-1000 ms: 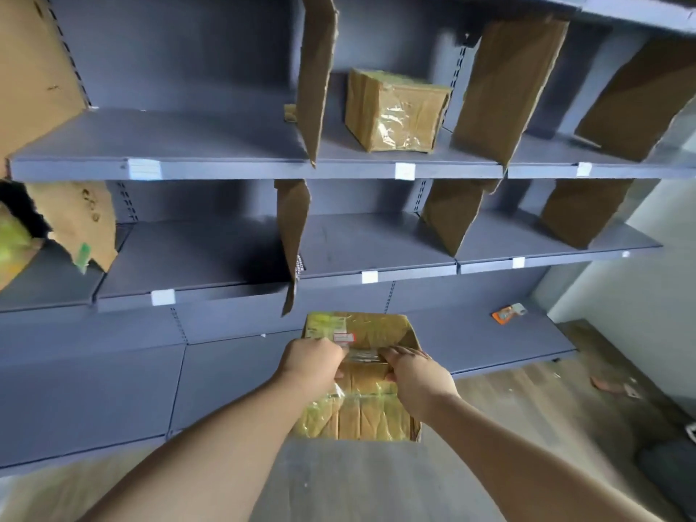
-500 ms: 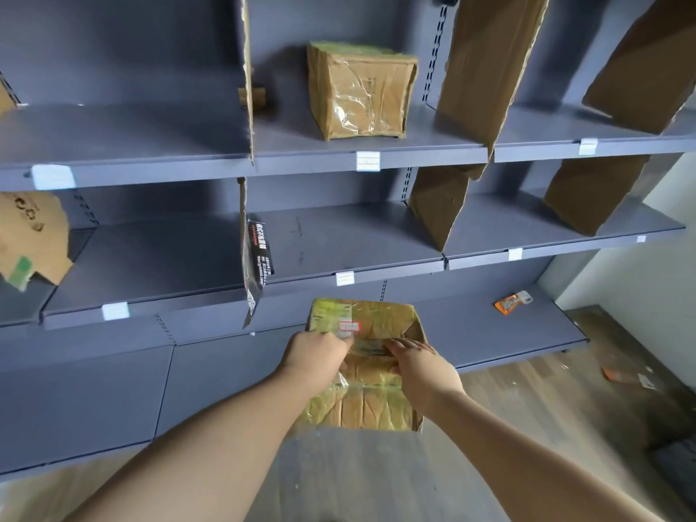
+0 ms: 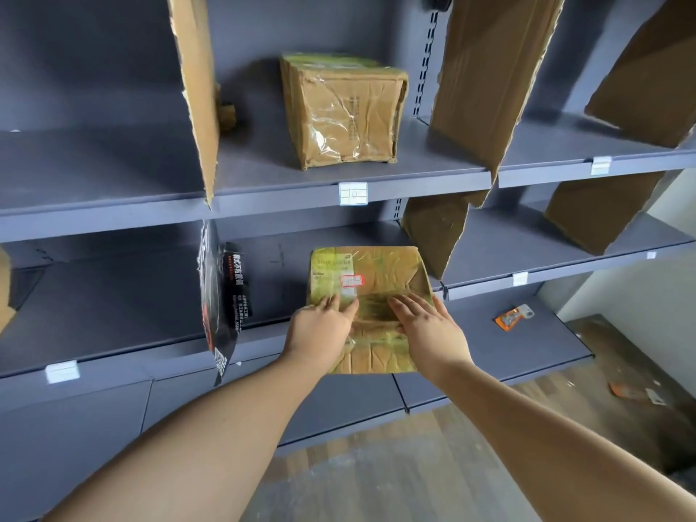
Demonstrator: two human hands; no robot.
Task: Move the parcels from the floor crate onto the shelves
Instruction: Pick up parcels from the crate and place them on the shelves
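Observation:
A tape-wrapped brown parcel (image 3: 376, 269) with a small red-edged label lies partly on the middle grey shelf (image 3: 113, 314), its near end overhanging the shelf edge. My left hand (image 3: 320, 333) and my right hand (image 3: 429, 329) lie on its near top, side by side, fingers stretched forward over the tape. My thumbs are hidden. A second, taller taped parcel (image 3: 342, 114) stands on the upper shelf (image 3: 113, 171), in the bay directly above. The floor crate is out of view.
Cardboard sheets (image 3: 196, 88) (image 3: 486, 77) stand as dividers between bays. A black printed bag (image 3: 214, 295) hangs at the left of this bay. An orange packet (image 3: 512, 318) lies on the lowest shelf at the right. Wooden floor (image 3: 376, 465) lies below.
The parcel went up and forward from in front of the lowest shelf onto the middle shelf. My fingers went from curled round it to stretched along its top. The view came closer.

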